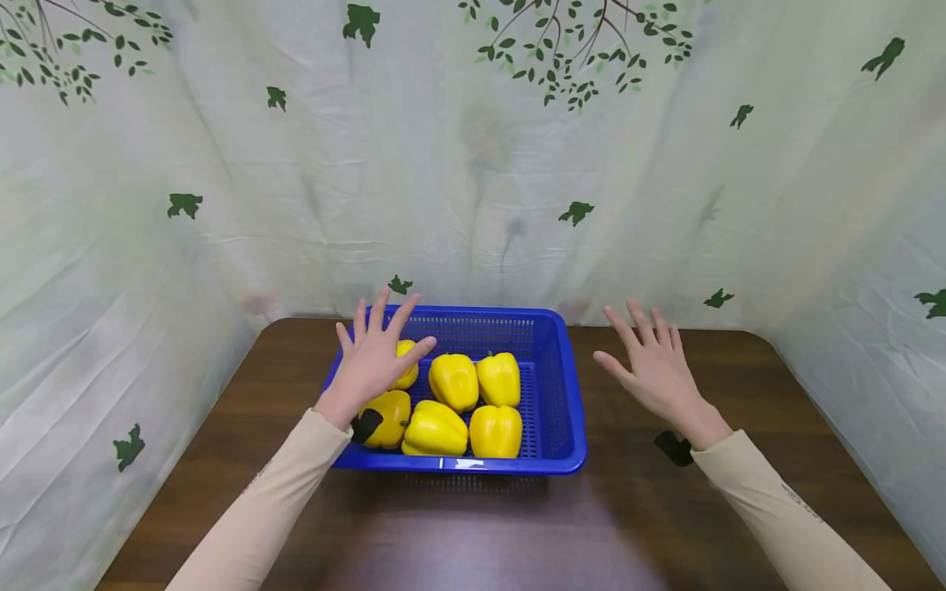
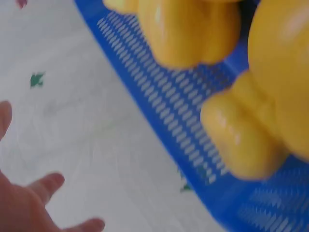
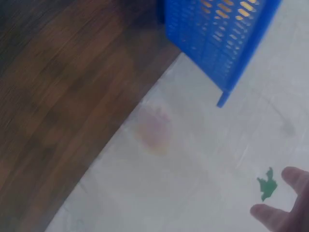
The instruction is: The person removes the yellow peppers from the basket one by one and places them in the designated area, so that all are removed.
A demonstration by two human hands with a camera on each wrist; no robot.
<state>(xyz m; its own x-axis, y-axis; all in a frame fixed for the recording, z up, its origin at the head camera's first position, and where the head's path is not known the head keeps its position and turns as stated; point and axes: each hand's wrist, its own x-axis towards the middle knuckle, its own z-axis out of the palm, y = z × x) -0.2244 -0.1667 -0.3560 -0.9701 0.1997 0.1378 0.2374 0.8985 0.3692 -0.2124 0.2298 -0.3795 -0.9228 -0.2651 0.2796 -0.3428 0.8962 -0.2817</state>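
A blue plastic basket (image 1: 575, 394) with slotted walls stands near the back of the table, holding several yellow bell peppers (image 1: 453, 382) grouped toward its left side. My left hand (image 1: 372, 361) hovers over the basket's left part with fingers spread, partly hiding the peppers beneath. In the left wrist view, its fingers (image 2: 46, 186) show at the lower left, apart from the peppers (image 2: 246, 133). Off to the right of the basket, my right hand (image 1: 656, 369) is raised above the table with fingers extended, holding nothing. Two of its fingers (image 3: 273, 216) appear in the right wrist view.
The dark wooden table (image 1: 473, 533) has rounded back corners. A pale curtain (image 1: 443, 164) printed with green leaves and branches hangs close behind it and along both sides. Black wrist cameras sit under the left wrist (image 1: 367, 425) and right wrist (image 1: 673, 448).
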